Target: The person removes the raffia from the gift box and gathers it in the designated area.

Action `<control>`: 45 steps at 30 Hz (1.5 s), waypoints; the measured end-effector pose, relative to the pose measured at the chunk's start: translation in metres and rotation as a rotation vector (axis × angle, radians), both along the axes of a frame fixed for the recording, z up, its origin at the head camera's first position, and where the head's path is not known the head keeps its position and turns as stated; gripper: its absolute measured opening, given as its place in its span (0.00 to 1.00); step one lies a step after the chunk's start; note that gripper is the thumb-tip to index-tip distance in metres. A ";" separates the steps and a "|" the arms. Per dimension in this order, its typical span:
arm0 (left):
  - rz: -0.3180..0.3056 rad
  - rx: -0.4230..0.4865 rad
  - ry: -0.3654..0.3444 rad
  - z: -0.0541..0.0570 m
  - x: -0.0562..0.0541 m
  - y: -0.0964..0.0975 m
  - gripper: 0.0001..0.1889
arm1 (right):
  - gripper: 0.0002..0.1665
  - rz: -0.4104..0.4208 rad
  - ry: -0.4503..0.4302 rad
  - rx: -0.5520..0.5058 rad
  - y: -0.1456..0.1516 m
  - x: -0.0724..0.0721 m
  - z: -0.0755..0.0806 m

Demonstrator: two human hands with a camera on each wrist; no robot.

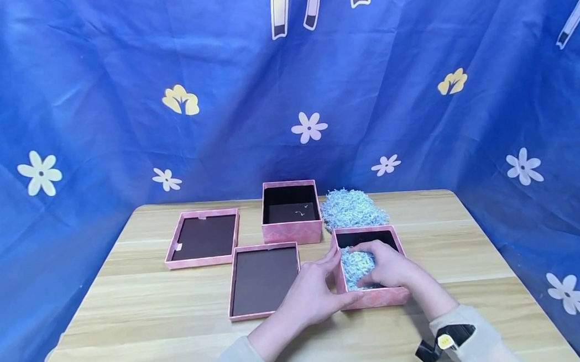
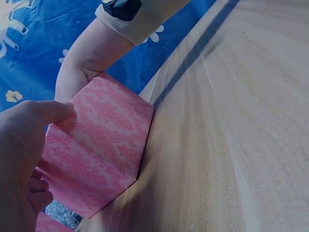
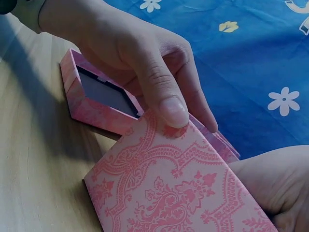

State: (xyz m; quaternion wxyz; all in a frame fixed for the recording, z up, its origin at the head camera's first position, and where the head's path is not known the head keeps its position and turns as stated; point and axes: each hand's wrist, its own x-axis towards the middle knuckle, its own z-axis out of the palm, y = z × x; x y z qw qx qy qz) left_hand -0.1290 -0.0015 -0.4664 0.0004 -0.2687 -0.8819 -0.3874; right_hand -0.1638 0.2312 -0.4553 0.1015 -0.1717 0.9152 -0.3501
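A pink patterned box (image 1: 374, 299) stands at the right, with blue shredded paper (image 1: 356, 266) in its left part. My left hand (image 1: 310, 291) grips this box at its near left corner; the left wrist view shows the thumb (image 2: 55, 111) on one outer wall and the fingers round the corner. Inside the box, my right hand (image 1: 387, 265) has its thumb and fingers curved round the shredded paper. Its fingertips are hidden behind the box walls (image 2: 106, 121) in the left wrist view. At the lower right of the right wrist view, only part of the right hand (image 3: 275, 183) shows.
A second pink box (image 1: 292, 233) stands behind, with a few paper shreds on its dark floor. Beside it lies a pile of blue shredded paper (image 1: 352, 208). Two upturned pink lids (image 1: 209, 238) (image 1: 263, 282) lie to the left. A blue curtain (image 1: 226, 124) hangs behind the wooden table (image 1: 144, 317).
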 end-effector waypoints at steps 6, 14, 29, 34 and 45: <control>-0.005 0.022 0.004 0.000 0.001 0.000 0.51 | 0.32 -0.016 0.004 0.035 -0.001 0.001 0.002; 0.002 0.024 -0.008 -0.001 0.002 0.000 0.52 | 0.34 -0.059 0.041 -0.006 0.000 0.003 0.009; 0.015 0.004 0.003 -0.003 0.001 0.000 0.53 | 0.37 -0.022 0.085 -0.104 0.020 0.007 0.051; 0.014 0.013 -0.002 -0.003 0.002 0.000 0.53 | 0.37 -0.031 0.112 -0.111 0.027 0.011 0.063; 0.017 0.018 -0.016 -0.002 0.002 0.000 0.53 | 0.37 -0.057 0.114 -0.173 0.053 0.020 0.095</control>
